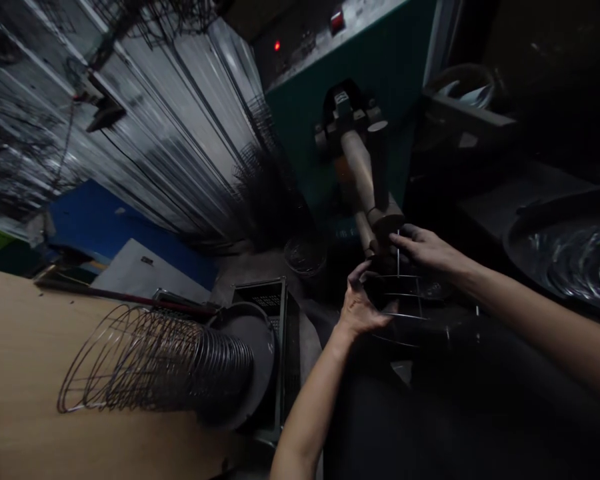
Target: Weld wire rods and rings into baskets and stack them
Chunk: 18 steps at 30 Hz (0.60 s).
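Observation:
My left hand [363,308] grips the left side of a wire frame [405,295] made of several thin metal bars, with its fingers curled around it. My right hand [423,248] pinches a short upright wire [399,257] at the frame's upper edge, just below the end of a machine's arm. That machine [300,100] is green, with two thick metal arms [359,167] reaching down toward my hands. The lower part of the wire frame is dark and hard to make out.
A stack of wire rings [165,360] lies at the lower left beside a wooden board [20,360]. A round dark plate [250,373] and a crate [284,333] stand next to it. At the right edge is a basin [525,247] of shiny wire rings.

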Each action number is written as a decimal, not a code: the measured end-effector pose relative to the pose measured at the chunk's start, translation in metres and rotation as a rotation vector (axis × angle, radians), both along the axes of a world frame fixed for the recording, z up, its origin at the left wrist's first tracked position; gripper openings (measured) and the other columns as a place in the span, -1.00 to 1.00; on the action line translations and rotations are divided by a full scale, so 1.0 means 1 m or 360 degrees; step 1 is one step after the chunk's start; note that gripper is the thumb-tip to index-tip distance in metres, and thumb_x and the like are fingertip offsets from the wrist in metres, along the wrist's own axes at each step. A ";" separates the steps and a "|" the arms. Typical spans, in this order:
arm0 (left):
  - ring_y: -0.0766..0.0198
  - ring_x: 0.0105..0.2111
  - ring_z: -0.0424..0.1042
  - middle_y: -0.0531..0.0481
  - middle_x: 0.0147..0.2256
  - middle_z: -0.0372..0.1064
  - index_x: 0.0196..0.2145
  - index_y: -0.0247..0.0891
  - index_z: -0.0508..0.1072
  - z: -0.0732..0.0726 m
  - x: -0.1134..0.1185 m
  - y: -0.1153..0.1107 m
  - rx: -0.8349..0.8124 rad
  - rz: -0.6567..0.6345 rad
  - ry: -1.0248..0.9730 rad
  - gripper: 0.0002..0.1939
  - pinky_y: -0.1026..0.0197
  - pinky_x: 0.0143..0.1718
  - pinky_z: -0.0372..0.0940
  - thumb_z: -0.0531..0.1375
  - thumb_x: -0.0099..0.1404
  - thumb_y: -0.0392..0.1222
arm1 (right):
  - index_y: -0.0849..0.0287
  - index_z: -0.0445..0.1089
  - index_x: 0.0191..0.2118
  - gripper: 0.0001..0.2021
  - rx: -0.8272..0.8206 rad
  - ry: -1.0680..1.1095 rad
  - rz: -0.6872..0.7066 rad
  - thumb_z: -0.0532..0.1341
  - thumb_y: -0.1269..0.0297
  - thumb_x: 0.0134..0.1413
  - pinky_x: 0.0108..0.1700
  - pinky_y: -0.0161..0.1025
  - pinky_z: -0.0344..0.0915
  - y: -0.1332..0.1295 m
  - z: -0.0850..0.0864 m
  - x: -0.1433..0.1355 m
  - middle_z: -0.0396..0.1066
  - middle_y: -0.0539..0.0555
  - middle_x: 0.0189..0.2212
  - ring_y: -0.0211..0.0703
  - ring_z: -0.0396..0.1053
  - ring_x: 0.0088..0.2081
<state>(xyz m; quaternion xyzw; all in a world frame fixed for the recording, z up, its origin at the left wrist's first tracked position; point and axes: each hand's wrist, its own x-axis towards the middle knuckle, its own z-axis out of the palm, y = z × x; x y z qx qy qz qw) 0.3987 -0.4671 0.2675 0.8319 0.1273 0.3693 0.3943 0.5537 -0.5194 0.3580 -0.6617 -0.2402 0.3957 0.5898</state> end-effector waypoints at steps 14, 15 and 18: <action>0.14 -0.13 0.44 -0.06 -0.15 0.33 0.15 -0.21 -0.14 0.017 0.010 0.027 -0.0029 -0.0021 -0.0034 -0.05 -0.05 0.00 0.35 0.37 -0.04 -0.23 | 0.17 0.15 -0.40 -0.77 -0.0048 -0.0050 -0.0073 0.27 0.29 -0.05 -0.66 -0.45 0.04 0.027 0.002 0.010 0.19 -0.10 -0.66 -0.40 0.12 -0.67; 0.14 -0.13 0.44 -0.04 -0.16 0.32 0.15 -0.20 -0.14 0.017 0.010 0.029 -0.0030 -0.0028 -0.0027 -0.04 -0.06 0.00 0.35 0.38 -0.04 -0.22 | 0.17 0.15 -0.40 -0.76 -0.0041 -0.0051 -0.0076 0.28 0.28 -0.06 -0.67 -0.45 0.04 0.028 0.000 0.011 0.18 -0.10 -0.67 -0.40 0.12 -0.67; 0.12 -0.10 0.43 -0.11 -0.07 0.28 0.15 -0.17 -0.14 0.018 0.010 0.032 -0.0046 -0.0064 -0.0006 -0.02 -0.06 -0.01 0.35 0.39 -0.07 -0.21 | 0.18 0.20 -0.39 -0.75 -0.0024 -0.0048 -0.0073 0.31 0.25 -0.08 -0.67 -0.45 0.06 0.030 -0.002 0.012 0.20 -0.08 -0.66 -0.39 0.13 -0.67</action>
